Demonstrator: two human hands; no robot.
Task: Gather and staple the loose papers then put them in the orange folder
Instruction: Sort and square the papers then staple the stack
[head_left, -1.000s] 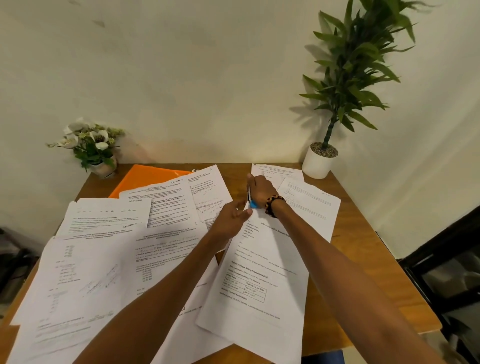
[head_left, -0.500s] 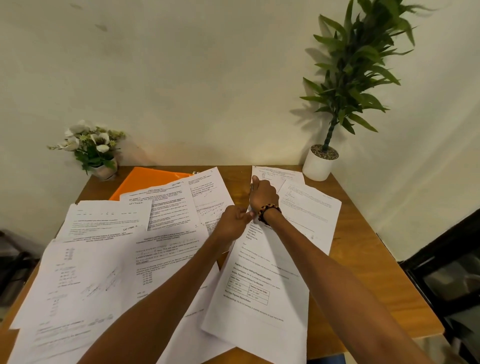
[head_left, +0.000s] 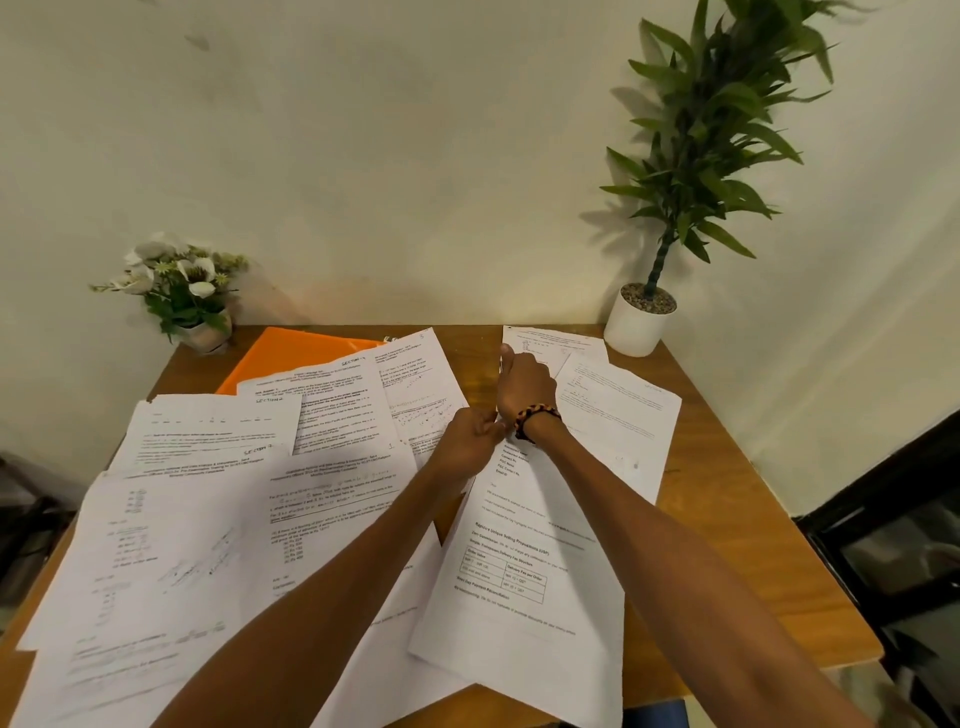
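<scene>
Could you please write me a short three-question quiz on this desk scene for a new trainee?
1. True or false: the orange folder lies partly under loose papers.
2. Which hand wears the beaded bracelet?
3. Which stands at the table's far right corner: A) the flower pot, B) the tall plant in the white pot?

Key: 1 true; 2 the right hand; 3 B.

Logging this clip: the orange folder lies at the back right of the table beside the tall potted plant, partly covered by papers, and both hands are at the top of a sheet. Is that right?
Not quite. In the head view, the orange folder lies at the back left, near the small flower pot, not beside the tall potted plant. It is partly covered by papers, and the left hand and right hand are at the top of a sheet.
</scene>
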